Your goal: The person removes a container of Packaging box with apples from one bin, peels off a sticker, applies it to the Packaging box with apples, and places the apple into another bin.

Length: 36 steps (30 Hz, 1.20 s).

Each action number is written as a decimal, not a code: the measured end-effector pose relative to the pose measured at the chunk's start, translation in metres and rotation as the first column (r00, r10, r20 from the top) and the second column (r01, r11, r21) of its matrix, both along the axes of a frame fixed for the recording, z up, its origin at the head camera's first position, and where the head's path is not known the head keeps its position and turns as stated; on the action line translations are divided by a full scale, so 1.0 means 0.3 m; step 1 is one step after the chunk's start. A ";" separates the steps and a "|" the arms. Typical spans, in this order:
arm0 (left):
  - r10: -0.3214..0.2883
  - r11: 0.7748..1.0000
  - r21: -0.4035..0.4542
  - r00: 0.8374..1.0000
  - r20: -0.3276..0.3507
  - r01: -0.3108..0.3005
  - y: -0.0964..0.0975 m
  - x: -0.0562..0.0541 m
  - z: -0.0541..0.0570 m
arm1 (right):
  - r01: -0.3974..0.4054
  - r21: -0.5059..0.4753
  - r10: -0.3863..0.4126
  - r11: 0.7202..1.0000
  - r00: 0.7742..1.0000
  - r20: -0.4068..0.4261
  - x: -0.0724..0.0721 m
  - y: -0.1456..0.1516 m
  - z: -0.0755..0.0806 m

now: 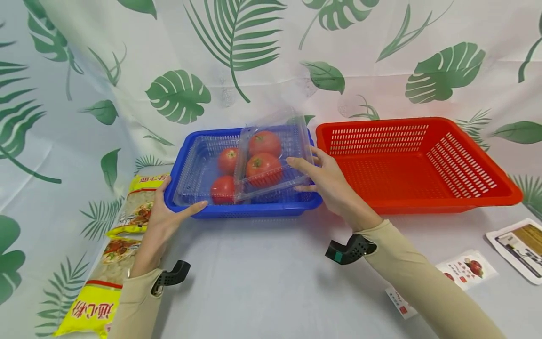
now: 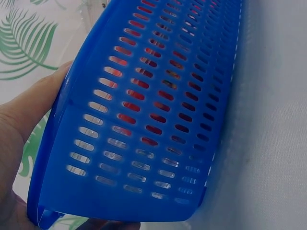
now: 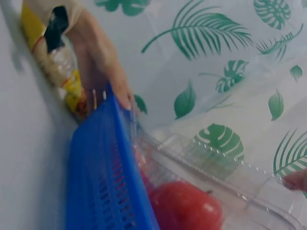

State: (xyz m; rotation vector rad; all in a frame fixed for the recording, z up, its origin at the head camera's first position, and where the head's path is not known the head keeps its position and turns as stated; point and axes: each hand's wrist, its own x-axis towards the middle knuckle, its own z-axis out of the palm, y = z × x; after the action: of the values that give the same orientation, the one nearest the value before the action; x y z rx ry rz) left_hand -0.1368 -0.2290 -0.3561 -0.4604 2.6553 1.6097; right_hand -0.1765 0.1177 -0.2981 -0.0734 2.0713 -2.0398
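My left hand (image 1: 163, 221) grips the left end of a blue plastic basket (image 1: 254, 210), its thumb along the front rim and its fingers around the outer side. In the basket lies a clear plastic box (image 1: 192, 165). Several red tomatoes (image 3: 184, 206) sit to its right. My right hand (image 1: 332, 181) pinches the right edge of a tilted clear plastic lid (image 1: 292, 186), which overlaps two of the tomatoes in the head view. In the right wrist view, only a fingertip of that hand shows at the plastic's edge.
A red perforated basket (image 1: 381, 172) stands right beside the blue one. Two yellow pasta bags (image 1: 95, 299) lie at the left. Printed packets (image 1: 470, 269) and a white-edged pack (image 1: 518, 247) lie at the right. A leaf-patterned cloth (image 1: 271, 61) hangs behind.
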 end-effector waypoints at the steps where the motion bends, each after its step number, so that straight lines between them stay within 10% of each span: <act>1: 0.002 1.000 0.001 1.000 0.000 -0.002 0.000 0.001 0.000 | 0.016 -0.009 -0.016 1.000 1.000 0.001 0.000 -0.002 0.001; 15: 0.001 1.000 -0.004 1.000 0.012 -0.001 0.009 -0.003 0.003 | 0.207 -0.306 -0.165 0.929 0.974 0.157 0.048 0.038 0.074; 24: 0.003 1.000 -0.018 1.000 0.003 -0.003 0.005 0.002 0.002 | 0.040 -0.312 -0.022 0.949 0.998 0.061 0.170 0.115 0.129; 36: -0.034 0.999 0.003 0.999 -0.023 0.034 -0.006 0.005 -0.010 | -0.231 -0.290 0.248 0.929 0.969 0.022 0.293 0.238 0.032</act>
State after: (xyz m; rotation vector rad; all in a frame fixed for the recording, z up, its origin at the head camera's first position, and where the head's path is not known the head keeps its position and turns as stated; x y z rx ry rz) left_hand -0.1354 -0.2307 -0.3592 -0.3973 2.6615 1.6198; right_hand -0.0885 0.1892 -0.2886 -0.2975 1.6278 -2.1404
